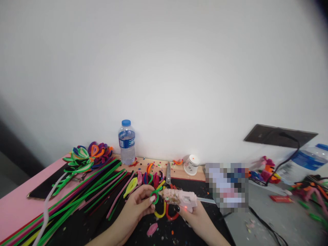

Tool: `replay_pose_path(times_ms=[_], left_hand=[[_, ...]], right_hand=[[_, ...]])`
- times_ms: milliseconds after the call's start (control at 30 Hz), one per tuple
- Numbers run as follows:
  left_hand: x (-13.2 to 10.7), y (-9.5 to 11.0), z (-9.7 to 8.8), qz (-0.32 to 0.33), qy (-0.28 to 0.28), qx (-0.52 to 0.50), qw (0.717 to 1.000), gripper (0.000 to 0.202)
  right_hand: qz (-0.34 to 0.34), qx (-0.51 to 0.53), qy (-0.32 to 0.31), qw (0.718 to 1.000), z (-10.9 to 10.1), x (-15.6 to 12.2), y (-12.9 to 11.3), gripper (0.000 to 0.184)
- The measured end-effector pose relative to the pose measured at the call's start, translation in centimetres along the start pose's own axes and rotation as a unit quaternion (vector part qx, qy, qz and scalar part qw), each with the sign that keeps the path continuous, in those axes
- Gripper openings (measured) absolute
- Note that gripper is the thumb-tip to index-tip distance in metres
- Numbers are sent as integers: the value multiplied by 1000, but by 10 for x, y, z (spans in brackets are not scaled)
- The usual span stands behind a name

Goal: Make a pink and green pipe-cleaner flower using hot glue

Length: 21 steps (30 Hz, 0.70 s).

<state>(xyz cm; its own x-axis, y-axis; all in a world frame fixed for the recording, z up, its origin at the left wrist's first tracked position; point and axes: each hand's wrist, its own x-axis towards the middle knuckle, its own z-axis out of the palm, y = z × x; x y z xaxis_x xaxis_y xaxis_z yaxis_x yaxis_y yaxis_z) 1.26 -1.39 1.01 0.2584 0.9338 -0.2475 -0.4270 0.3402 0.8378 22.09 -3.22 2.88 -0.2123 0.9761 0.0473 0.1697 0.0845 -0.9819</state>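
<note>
My left hand (139, 206) pinches a small curled green pipe cleaner piece (155, 197) between thumb and fingers. Wrapped round the handle of a pale pink hot glue gun (180, 198) is my right hand (193, 217). The gun's nozzle points left, right at the green piece; whether it touches cannot be made out. A clear glue stick (206, 200) sticks out of its back, and a red light glows on the handle. Beneath the gun lie scissors (172, 215) with a red and yellow handle, partly hidden. A pink loop (152, 229) rests on the black mat just below my hands.
Long pipe cleaners (77, 205) spread across the left side, beside finished flowers (87, 155) and a phone (42, 186). A water bottle (126, 143) and an upturned paper cup (191, 165) stand by the wall. A black cable (266, 222) crosses the grey surface at right.
</note>
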Motion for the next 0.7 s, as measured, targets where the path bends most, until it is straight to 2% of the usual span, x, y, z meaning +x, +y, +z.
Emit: replay_pose_path(times_ms=[700], left_hand=[[6, -5, -7, 12, 14, -47, 999, 25]], right_hand=[[-24, 34, -43, 998, 0, 1, 0, 37]])
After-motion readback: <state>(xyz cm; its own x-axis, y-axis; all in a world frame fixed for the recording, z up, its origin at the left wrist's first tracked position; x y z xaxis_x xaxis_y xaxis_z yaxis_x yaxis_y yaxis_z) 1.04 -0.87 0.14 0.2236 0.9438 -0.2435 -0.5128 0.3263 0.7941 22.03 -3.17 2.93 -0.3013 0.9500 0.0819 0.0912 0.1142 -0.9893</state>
